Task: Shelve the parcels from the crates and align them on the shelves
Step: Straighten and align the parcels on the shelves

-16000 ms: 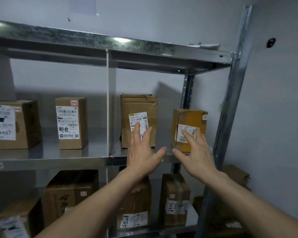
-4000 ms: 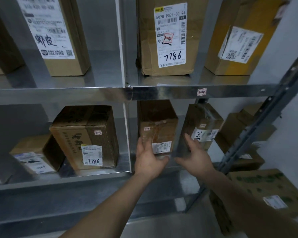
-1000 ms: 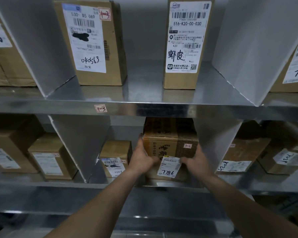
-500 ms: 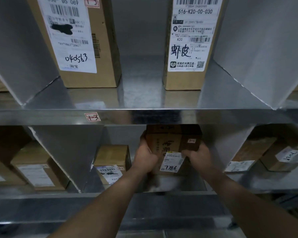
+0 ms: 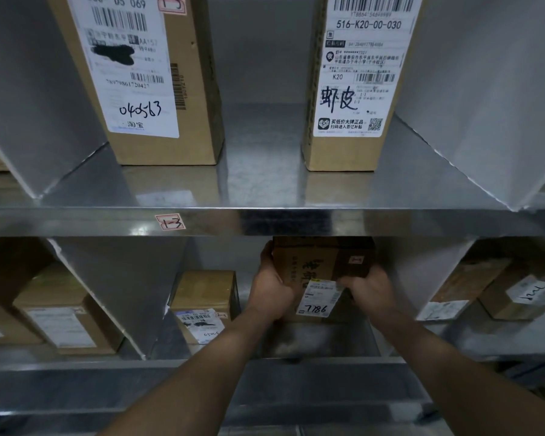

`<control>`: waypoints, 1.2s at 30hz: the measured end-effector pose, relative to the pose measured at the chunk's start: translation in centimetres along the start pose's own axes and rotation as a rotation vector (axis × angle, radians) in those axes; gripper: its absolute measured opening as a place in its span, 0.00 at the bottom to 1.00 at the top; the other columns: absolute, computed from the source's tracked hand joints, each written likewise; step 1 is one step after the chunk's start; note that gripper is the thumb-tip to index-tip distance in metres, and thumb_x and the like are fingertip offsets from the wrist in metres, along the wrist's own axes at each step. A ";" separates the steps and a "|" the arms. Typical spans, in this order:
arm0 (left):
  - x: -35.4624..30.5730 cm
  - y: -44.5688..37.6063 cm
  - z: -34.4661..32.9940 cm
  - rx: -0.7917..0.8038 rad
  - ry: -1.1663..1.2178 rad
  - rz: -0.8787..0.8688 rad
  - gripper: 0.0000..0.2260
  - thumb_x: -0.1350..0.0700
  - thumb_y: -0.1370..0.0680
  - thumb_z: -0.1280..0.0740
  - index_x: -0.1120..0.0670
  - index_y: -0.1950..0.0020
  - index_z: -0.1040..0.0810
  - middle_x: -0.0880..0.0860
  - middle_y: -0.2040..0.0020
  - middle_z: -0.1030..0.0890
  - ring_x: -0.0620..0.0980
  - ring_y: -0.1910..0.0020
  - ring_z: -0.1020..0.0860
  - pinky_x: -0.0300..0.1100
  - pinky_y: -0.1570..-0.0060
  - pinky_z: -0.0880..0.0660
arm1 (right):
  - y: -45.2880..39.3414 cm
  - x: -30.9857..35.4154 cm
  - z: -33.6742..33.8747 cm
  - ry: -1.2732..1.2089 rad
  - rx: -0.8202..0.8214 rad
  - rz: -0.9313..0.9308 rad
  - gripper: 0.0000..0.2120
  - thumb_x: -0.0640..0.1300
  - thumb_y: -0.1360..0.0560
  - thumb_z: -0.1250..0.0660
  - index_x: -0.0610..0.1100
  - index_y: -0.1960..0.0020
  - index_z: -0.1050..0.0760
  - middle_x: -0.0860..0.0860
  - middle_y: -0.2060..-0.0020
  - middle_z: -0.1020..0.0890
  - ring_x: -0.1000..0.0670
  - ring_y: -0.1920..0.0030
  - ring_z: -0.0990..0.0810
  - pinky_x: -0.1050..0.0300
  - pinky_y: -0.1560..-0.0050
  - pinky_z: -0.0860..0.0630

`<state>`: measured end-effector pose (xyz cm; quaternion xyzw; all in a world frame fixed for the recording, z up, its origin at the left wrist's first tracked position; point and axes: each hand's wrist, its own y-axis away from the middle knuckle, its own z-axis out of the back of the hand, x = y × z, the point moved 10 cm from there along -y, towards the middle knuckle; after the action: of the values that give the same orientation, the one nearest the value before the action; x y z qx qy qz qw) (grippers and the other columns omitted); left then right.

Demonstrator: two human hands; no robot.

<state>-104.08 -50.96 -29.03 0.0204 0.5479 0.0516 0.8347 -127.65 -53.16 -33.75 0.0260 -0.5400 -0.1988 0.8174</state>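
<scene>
Forearms reach in from the near edge toward the lower shelf (image 5: 296, 361), and everything here is placed relative to the box marked 7786 (image 5: 320, 280), which sits on that shelf in the middle bay. The left hand (image 5: 272, 286) is pressed flat against its left side with the fingers wrapped round the corner; the right hand (image 5: 370, 286) clamps its lower right front corner, so the box is squeezed between the two palms. Whether it rests fully on the metal or is slightly lifted, I cannot tell.

As a judgement, shelving looks well advanced and this is the aligning stage: the box is already inside its bay and only needs squaring up, label to the front. No crates are in view, so what is left to unload cannot be told.

Just left of that box, in the same bay, stands one smaller parcel (image 5: 203, 305). Further left, past a divider (image 5: 117, 297), are two more boxes (image 5: 62, 313); to the right, past another divider, at least two boxes (image 5: 513, 294) lie at an angle and may need straightening. Above and behind, on the upper shelf (image 5: 265, 221) tagged 1-3, two tall cartons stand upright: one marked 040563 (image 5: 139, 80) up to the left, one marked 516-K20-00-030 (image 5: 356, 83) almost directly above.
</scene>
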 end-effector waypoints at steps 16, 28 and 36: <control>0.0 4.3 2.5 0.035 0.002 -0.072 0.48 0.56 0.27 0.25 0.46 0.19 0.55 0.51 0.20 0.42 0.53 0.22 0.41 0.45 0.30 0.37 | 6.0 1.0 0.5 0.123 -0.111 0.143 0.34 0.41 0.33 0.21 0.49 0.32 0.34 0.50 0.48 0.19 0.43 0.44 0.20 0.52 0.43 0.25; 2.7 9.4 6.8 0.058 -0.095 -0.123 0.50 0.50 0.31 0.22 0.44 0.19 0.52 0.48 0.20 0.42 0.50 0.23 0.39 0.42 0.31 0.37 | 14.5 1.9 -1.8 0.201 -0.089 0.220 0.43 0.41 0.32 0.24 0.58 0.26 0.44 0.55 0.48 0.23 0.44 0.43 0.21 0.53 0.44 0.27; 3.3 12.3 9.5 0.013 -0.173 -0.124 0.42 0.50 0.32 0.22 0.51 0.22 0.38 0.49 0.27 0.33 0.45 0.30 0.32 0.38 0.32 0.34 | 17.0 2.2 -4.1 0.245 -0.050 0.224 0.43 0.41 0.33 0.24 0.55 0.23 0.39 0.53 0.44 0.19 0.46 0.44 0.20 0.55 0.47 0.24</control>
<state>-94.82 -38.17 -27.17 -0.0037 0.4745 -0.0060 0.8802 -118.19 -39.03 -29.14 -0.0306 -0.4309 -0.1153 0.8945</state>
